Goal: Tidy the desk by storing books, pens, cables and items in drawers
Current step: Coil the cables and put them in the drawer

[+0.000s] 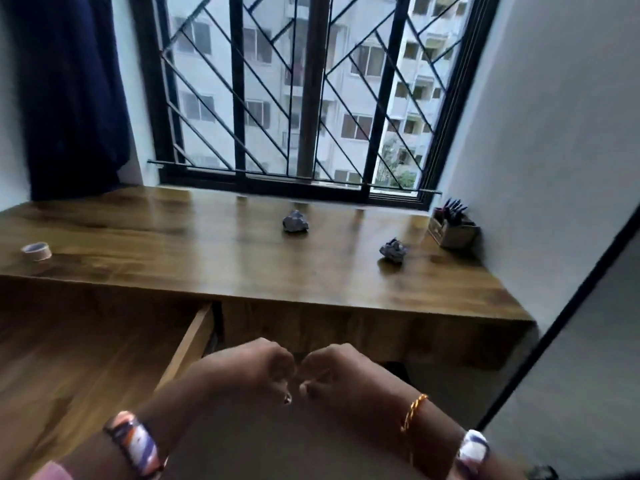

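My left hand [256,368] and my right hand [332,372] are held together below the desk's front edge, fingers curled, knuckles nearly touching; I see nothing in either. On the wooden desk [214,265] lie a crumpled bluish paper ball [295,221] near the middle and a second one [393,251] further right. A roll of tape [36,251] sits at the far left. A small wooden holder with pens [452,225] stands in the back right corner. A drawer [192,341] under the desk on the left is pulled out; its inside is hidden.
A barred window [294,98] runs along the back of the desk. A dark blue curtain [69,98] hangs at the left. A white wall [554,150] closes the right side, with a dark-edged panel [571,341] in front of it.
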